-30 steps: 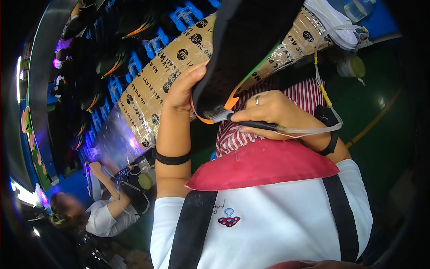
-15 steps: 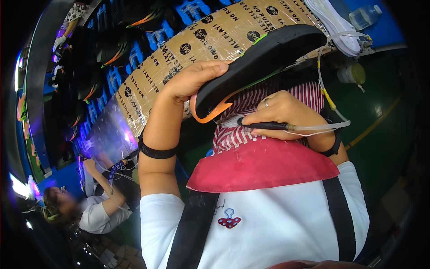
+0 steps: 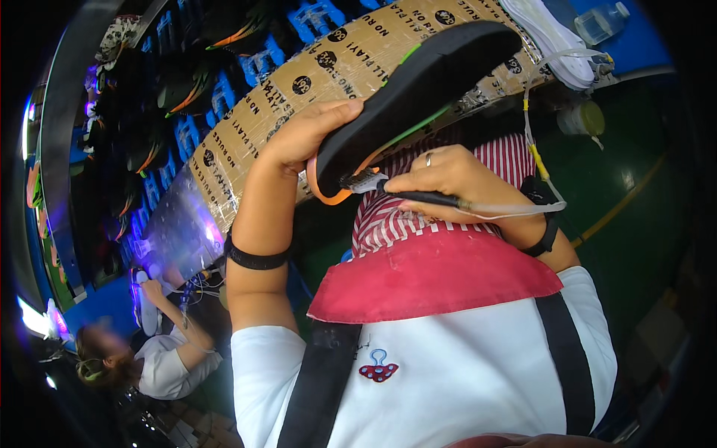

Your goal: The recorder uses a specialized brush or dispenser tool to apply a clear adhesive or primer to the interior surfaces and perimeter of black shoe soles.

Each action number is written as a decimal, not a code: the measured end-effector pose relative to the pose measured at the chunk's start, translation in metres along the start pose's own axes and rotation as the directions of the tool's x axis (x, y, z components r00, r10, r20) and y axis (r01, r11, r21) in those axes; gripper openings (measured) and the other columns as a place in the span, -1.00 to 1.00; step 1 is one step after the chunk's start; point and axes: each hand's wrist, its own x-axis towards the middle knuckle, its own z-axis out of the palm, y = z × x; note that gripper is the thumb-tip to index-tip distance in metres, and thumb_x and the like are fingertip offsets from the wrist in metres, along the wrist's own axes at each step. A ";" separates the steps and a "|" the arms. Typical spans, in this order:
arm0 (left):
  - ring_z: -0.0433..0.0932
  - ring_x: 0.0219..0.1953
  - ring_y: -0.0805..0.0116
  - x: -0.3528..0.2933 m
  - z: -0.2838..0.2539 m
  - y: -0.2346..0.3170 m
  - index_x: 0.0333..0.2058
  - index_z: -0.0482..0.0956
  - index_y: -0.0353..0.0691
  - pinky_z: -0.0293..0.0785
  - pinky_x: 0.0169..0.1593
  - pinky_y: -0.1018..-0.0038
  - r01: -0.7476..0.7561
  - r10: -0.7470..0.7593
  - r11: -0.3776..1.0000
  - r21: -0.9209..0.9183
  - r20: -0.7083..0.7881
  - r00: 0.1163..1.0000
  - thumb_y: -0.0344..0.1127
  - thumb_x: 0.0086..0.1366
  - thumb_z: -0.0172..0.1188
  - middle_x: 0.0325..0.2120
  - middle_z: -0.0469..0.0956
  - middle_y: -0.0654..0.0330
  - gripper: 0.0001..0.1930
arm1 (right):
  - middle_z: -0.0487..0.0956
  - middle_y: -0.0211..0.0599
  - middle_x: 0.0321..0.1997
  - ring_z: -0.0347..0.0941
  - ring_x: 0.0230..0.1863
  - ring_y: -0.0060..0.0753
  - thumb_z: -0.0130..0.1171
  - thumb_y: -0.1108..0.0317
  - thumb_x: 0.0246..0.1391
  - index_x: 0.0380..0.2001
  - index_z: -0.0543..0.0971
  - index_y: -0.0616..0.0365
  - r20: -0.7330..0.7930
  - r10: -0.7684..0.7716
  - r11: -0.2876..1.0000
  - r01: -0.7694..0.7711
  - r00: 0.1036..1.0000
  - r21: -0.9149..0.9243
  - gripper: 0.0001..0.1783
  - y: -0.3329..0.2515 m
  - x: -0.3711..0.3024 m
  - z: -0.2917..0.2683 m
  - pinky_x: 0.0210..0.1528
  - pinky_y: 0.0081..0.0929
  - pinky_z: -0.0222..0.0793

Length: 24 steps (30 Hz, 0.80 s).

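Observation:
A black shoe (image 3: 433, 86) with orange and green trim is tilted in front of me, its flat underside toward the view. My left hand (image 3: 310, 136) grips it near the orange-edged heel end, thumb on top. In my right hand (image 3: 448, 179) is a brush (image 3: 426, 197) with a black handle and a pale head. Its bristles touch or nearly touch the heel end of the shoe. A clear tube (image 3: 515, 211) runs from the handle's rear end. The fingers under the shoe are hidden.
Printed cardboard (image 3: 299, 82) under clear film covers the bench ahead. White soles (image 3: 553, 45), a plastic bottle (image 3: 601, 24) and a lidded jar (image 3: 581, 119) are at the right. Dark shoes on blue racks (image 3: 224, 97) line the left. A co-worker (image 3: 168, 362) sits at lower left.
My right hand has moved left and up, bringing the brush head from beside my lap to the shoe's heel. The shoe and my left hand have shifted slightly left.

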 end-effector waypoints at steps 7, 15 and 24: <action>0.49 -0.03 0.23 0.009 -0.008 -0.037 0.05 0.34 -0.31 0.41 0.05 0.33 -0.413 0.323 0.721 -0.557 -0.258 0.911 -0.07 0.36 -0.14 -0.03 0.46 0.04 -0.54 | 0.59 -0.22 -0.51 0.48 -0.57 -0.41 0.31 0.41 -0.17 -0.33 0.61 0.26 -0.187 0.073 0.980 -0.036 0.980 0.195 -0.74 -0.008 -0.003 -0.028 -0.47 -0.53 0.36; 0.08 0.24 -0.17 -0.001 -0.002 -0.062 0.24 0.07 -0.22 0.17 0.08 -0.29 -0.432 0.496 0.415 -0.800 -0.200 0.845 0.23 0.16 0.00 0.23 0.04 -0.14 -0.18 | 0.61 -0.24 -0.45 0.52 -0.40 -0.53 0.28 0.50 -0.14 -0.31 0.61 0.27 -0.353 0.203 0.953 -0.102 0.914 0.284 -0.77 -0.006 -0.008 -0.029 -0.32 -0.67 0.39; 0.31 0.07 -0.21 -0.003 0.044 -0.098 0.24 0.03 -0.19 0.42 -0.02 -0.07 -0.351 0.430 0.343 -0.871 -0.187 0.883 0.38 0.16 -0.22 0.10 0.22 -0.19 -0.14 | 0.60 -0.26 -0.36 0.50 -0.34 -0.63 0.19 0.51 -0.02 -0.23 0.54 0.39 -0.361 0.485 0.793 -0.226 0.797 0.566 -0.75 -0.012 -0.004 -0.029 -0.29 -0.72 0.39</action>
